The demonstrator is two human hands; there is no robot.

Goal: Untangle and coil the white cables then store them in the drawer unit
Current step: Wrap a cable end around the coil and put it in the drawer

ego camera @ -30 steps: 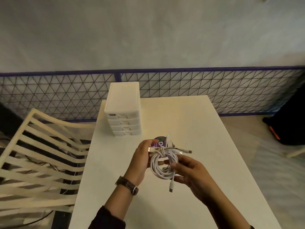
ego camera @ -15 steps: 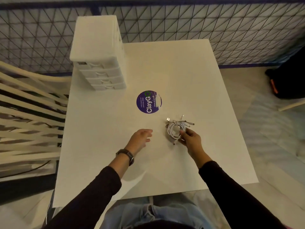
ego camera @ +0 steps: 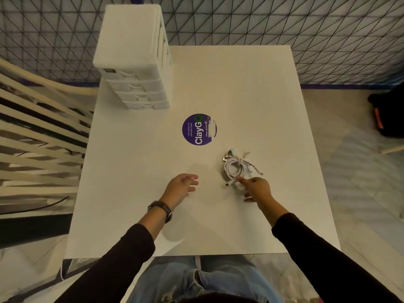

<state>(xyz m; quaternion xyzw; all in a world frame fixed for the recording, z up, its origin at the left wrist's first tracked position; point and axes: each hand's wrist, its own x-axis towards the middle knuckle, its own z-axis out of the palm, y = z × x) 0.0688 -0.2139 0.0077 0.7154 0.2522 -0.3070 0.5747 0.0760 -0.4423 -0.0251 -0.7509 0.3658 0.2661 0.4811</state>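
Observation:
A bundle of white cables (ego camera: pixel 237 167) lies coiled and knotted on the white table (ego camera: pixel 251 95), right of centre, with several plug ends sticking out. My right hand (ego camera: pixel 254 189) is just below it, fingers loosely spread, one fingertip touching the coil's near edge without gripping. My left hand (ego camera: pixel 181 186) hovers over the table to the left of the bundle, empty, fingers apart. The white drawer unit (ego camera: pixel 133 55) stands at the table's far left corner, all drawers shut.
A round purple sticker (ego camera: pixel 197 129) is stuck on the table between the drawer unit and the cables. A slatted white chair (ego camera: pixel 39 132) stands at the left. A wire mesh fence (ego camera: pixel 306 25) runs behind the table. A dark bag (ego camera: pixel 387 112) lies on the floor, right.
The cable bundle, held up in both hands a second ago, now lies on the table. My left hand has let go, and my right hand has loosened to a fingertip touch.

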